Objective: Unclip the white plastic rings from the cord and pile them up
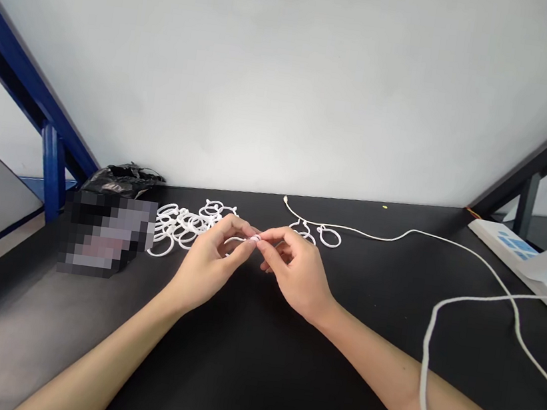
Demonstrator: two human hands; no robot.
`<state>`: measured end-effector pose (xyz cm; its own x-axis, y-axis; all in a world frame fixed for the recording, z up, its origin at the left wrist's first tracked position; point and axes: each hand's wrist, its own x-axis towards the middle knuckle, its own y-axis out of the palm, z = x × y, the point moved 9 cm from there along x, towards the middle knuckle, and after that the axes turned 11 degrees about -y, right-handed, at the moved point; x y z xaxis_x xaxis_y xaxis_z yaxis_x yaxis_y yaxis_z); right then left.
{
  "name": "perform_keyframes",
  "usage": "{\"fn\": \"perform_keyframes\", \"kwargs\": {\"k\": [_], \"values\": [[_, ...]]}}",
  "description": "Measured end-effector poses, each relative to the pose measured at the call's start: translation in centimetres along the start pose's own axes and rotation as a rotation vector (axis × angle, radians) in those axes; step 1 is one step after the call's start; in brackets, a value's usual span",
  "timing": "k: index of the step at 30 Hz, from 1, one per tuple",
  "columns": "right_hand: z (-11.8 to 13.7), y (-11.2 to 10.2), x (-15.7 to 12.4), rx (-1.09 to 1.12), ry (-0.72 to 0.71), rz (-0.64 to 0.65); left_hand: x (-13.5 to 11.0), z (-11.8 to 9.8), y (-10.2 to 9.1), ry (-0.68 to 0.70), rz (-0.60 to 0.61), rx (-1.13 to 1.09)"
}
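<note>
Both of my hands meet above the middle of the black table (252, 364). My left hand (210, 260) and my right hand (293, 268) pinch the same small white plastic ring (254, 237) between their fingertips. A pile of several white plastic rings (185, 223) lies just beyond my left hand. Two more white rings (322, 235) lie beyond my right hand, touching a thin white cord (400, 235).
A crumpled black plastic bag (123, 178) sits at the back left, next to a blurred-out object (106, 233). A white power strip (523, 261) lies at the right, and a white cable (472, 302) loops from it toward me. Blue frame struts (51, 169) stand at the left.
</note>
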<state>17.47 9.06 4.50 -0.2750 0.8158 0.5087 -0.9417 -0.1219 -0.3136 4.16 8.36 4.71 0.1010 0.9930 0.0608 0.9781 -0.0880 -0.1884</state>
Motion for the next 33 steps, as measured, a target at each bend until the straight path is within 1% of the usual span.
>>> {"fn": "perform_keyframes", "kwargs": {"k": [6,9,12,20,25,28,33], "values": [[0.9,-0.4,0.0,-0.122,-0.08,0.003,0.1,0.5,0.2,-0.03,0.057,-0.1],[1.1,-0.4,-0.1,-0.153,-0.103,-0.007,0.1,1.0,0.3,-0.063,0.087,-0.129],[1.0,-0.3,-0.1,-0.161,-0.112,-0.013,0.1,1.2,0.2,-0.076,0.092,-0.139],[0.8,-0.3,-0.2,-0.131,-0.093,-0.008,0.2,0.7,0.0,-0.034,0.045,-0.079],[0.8,-0.1,-0.2,-0.135,-0.093,-0.006,0.4,1.2,-0.3,-0.044,0.022,-0.044],[0.7,-0.1,-0.1,-0.103,-0.084,-0.009,0.5,1.4,-0.5,-0.044,0.006,-0.032],[0.4,0.1,-0.1,-0.046,-0.054,0.023,0.5,1.4,-0.6,-0.038,-0.009,-0.005]]}}
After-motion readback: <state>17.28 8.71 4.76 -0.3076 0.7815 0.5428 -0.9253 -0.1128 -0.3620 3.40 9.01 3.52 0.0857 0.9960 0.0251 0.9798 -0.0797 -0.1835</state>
